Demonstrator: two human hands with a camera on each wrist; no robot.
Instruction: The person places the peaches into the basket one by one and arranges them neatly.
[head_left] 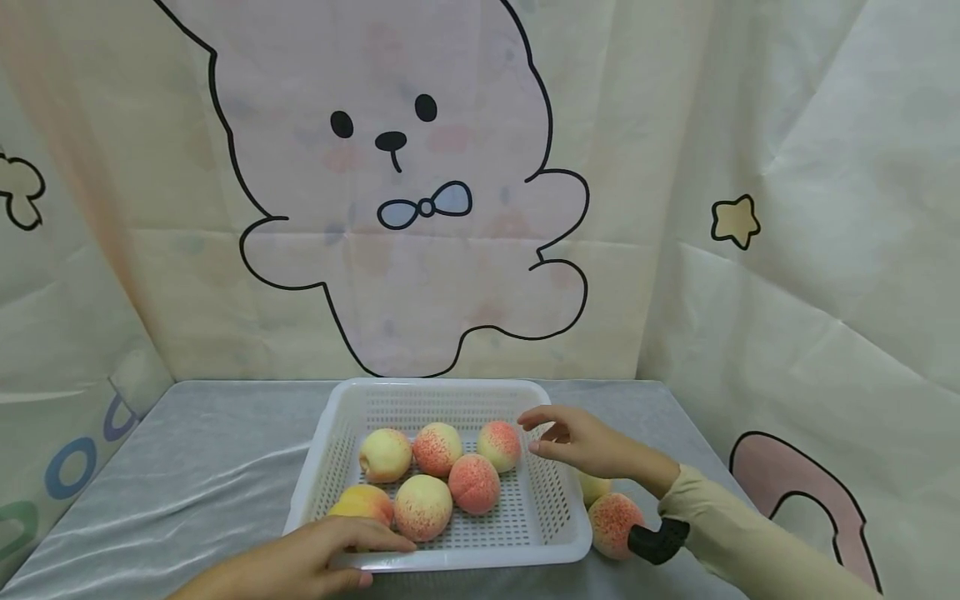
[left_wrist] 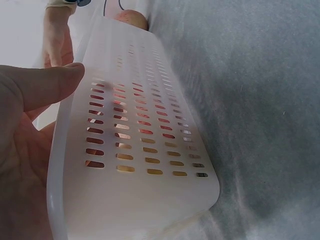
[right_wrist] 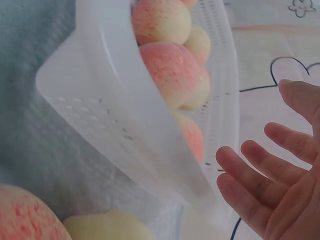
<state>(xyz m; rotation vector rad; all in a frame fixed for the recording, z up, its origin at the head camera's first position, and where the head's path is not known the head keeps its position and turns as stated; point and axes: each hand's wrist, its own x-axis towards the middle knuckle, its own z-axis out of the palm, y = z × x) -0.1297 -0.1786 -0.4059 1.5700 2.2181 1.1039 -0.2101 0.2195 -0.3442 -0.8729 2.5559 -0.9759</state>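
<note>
A white perforated plastic basket holds several peaches, pale yellow with red speckles. One yellow-orange fruit lies in its front left corner, partly covered by my left hand. That hand grips the front rim, the thumb outside the wall and the other fingers over the inner side. Above the right rim is my right hand, its fingers loosely bent and holding nothing. The nearest fruit to its fingertips is a red-and-yellow peach inside the basket.
Outside the basket's right wall lie a red-speckled peach and a pale yellow one, partly hidden under the right forearm. Grey cloth covers the table. Printed curtains enclose the back and sides.
</note>
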